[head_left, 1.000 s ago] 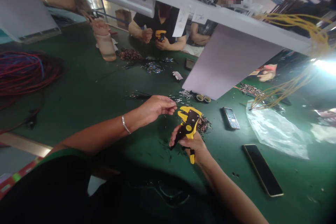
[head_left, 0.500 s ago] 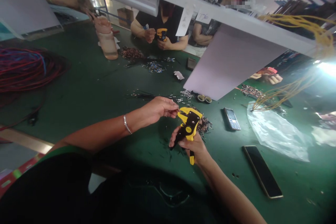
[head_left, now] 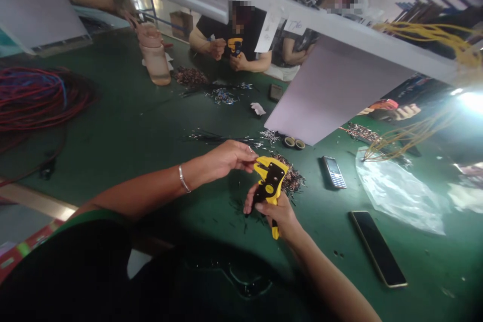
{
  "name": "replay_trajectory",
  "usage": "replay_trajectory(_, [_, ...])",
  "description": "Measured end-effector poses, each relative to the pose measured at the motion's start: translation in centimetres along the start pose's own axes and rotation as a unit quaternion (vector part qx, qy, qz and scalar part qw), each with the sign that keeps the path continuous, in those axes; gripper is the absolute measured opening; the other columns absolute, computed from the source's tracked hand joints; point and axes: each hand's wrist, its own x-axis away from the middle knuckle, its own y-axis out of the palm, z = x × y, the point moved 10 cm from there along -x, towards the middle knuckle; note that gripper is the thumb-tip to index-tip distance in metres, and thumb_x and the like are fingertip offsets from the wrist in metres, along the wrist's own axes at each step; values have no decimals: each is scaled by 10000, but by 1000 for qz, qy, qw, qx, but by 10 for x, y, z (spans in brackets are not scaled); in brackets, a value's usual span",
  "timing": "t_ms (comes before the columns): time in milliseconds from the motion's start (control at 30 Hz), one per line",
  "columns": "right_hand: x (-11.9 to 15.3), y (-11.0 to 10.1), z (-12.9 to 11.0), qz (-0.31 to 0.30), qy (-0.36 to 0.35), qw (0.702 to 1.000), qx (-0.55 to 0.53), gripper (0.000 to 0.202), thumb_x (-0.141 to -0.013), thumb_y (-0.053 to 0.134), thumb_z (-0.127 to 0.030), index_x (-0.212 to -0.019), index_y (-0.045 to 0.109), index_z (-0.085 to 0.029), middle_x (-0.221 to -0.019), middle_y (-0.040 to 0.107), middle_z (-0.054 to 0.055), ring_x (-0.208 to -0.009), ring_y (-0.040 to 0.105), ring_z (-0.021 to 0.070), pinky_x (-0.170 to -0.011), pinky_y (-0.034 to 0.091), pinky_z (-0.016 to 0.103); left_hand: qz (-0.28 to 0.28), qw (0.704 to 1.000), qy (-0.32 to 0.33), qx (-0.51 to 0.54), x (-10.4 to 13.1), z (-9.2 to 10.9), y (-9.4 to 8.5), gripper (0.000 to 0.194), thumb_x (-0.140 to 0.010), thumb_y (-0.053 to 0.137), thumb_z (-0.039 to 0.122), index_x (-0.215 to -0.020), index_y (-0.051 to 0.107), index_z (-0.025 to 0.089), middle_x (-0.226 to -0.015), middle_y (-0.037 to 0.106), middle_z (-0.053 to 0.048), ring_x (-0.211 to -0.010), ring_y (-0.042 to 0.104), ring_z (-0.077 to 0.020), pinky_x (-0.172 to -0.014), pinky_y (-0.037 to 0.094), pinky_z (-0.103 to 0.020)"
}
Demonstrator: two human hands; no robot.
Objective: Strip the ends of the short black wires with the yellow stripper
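Observation:
My right hand (head_left: 277, 209) is wrapped round the handles of a yellow and black wire stripper (head_left: 270, 178). Its jaws point up and left, close to the fingertips of my left hand (head_left: 237, 156). Those fingers are pinched on something small, seemingly a thin wire, mostly hidden by the fingers. Behind the tool lies a pile of short copper-coloured wire pieces (head_left: 293, 178). Thin black wires (head_left: 211, 137) with bright ends stretch across the table beyond my left hand.
On the green table (head_left: 113, 151) are a keypad phone (head_left: 333, 172), a smartphone (head_left: 378, 248), a plastic bag (head_left: 400, 188), a bottle (head_left: 155, 60) and coiled red wires (head_left: 30, 100). A pale divider (head_left: 332, 85) stands ahead. Across sits a person (head_left: 249, 55) holding a similar tool.
The stripper has tilted slightly, its head shifting a little left against my left fingertips. On the right, another person's hand with a red-orange tool has moved slightly right.

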Motion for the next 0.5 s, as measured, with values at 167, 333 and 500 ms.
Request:
replay_trajectory(167, [2, 1, -3, 23, 10, 1000, 10, 289, -709, 776, -268, -941, 641, -161, -718, 667, 26, -627, 631, 196, -647, 526, 388, 0, 1000, 1, -4, 0, -1, 0, 136, -658, 752, 196, -624, 646, 118, -618, 640, -41, -568, 590, -122, -681, 480, -333])
replay_trajectory(333, [2, 2, -3, 31, 9, 999, 10, 244, -703, 771, -264, -883, 643, -159, -664, 642, 13, -574, 607, 186, -598, 523, 377, -5, 1000, 4, -5, -2, -2, 0, 136, -655, 756, 199, -638, 647, 119, -605, 643, -41, -552, 586, -115, -677, 480, -328])
replay_trajectory(500, [4, -3, 1, 47, 17, 999, 19, 235, -704, 769, -268, -858, 629, -161, -644, 631, 8, -543, 591, 173, -567, 520, 368, 1, 1000, 3, -1, -3, -3, -2, 130, -664, 746, 198, -629, 646, 123, -603, 630, -34, -551, 593, -123, -673, 481, -340])
